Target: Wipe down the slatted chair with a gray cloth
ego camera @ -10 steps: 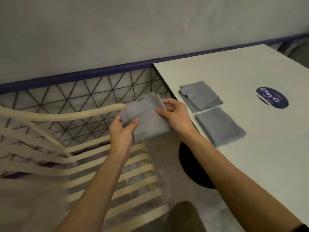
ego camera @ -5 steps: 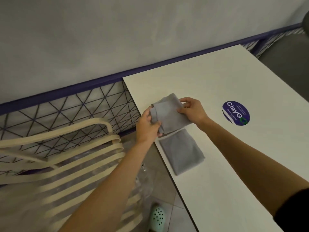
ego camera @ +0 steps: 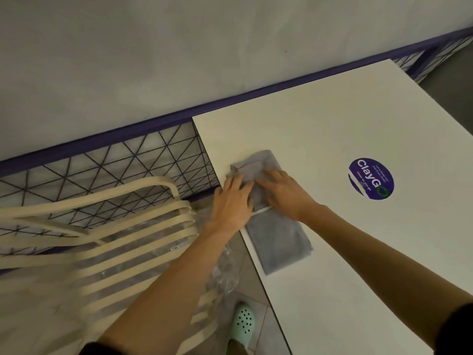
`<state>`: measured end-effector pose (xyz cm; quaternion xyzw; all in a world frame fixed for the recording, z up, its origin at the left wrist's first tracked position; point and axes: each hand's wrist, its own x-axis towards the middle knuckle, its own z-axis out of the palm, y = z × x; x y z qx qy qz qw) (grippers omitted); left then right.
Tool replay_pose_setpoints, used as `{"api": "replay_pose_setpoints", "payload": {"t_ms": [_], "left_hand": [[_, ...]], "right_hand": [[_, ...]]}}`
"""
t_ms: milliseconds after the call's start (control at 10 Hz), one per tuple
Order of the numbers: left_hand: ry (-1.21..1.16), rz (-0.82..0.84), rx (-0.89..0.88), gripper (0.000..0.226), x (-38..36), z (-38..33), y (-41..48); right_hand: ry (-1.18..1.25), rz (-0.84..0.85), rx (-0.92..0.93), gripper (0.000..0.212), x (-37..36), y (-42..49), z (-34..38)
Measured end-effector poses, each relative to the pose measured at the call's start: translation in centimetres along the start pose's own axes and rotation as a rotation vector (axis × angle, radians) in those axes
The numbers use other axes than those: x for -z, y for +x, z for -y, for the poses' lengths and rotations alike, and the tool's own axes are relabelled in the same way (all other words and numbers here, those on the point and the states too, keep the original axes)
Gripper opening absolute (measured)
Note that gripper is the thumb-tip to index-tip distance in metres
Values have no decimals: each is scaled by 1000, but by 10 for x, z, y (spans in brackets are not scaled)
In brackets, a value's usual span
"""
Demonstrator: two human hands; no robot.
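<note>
A folded gray cloth (ego camera: 258,162) lies on the white table (ego camera: 332,265) near its left edge. My left hand (ego camera: 233,203) and my right hand (ego camera: 284,193) both rest flat on it, palms down, pressing it onto the tabletop. A second gray cloth (ego camera: 279,244) lies flat just nearer to me, touching the first. The cream slatted chair (ego camera: 128,226) stands to the left of the table, below my left forearm, blurred by motion.
A purple oval sticker (ego camera: 371,178) sits on the table to the right of the cloths. A dark wire-mesh fence (ego camera: 115,162) with a purple rail runs behind the chair. Crumpled clear plastic (ego camera: 225,272) hangs by the table edge. A mint shoe (ego camera: 244,321) is on the tiled floor.
Both hands carried the gray cloth from over the chair to the table and laid it down. They now press flat on it instead of pinching it. The view shifted right.
</note>
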<state>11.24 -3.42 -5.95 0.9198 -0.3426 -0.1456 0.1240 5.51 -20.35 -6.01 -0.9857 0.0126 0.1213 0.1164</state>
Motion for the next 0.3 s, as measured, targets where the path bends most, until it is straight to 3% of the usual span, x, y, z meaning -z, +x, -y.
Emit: {"api": "replay_pose_setpoints", "payload": {"t_ms": [100,200,300], "left_hand": [[-23,49,12,53,1,5,-2],[-142,-43,-25,53,22,17,-22],[-390,-144,75,38,49,37,-43]], "right_hand": [[27,-48,-6,55,7,1,5],[146,-184,40,40,25,-6,25],[292,-182,94,23,45,-5,56]]}}
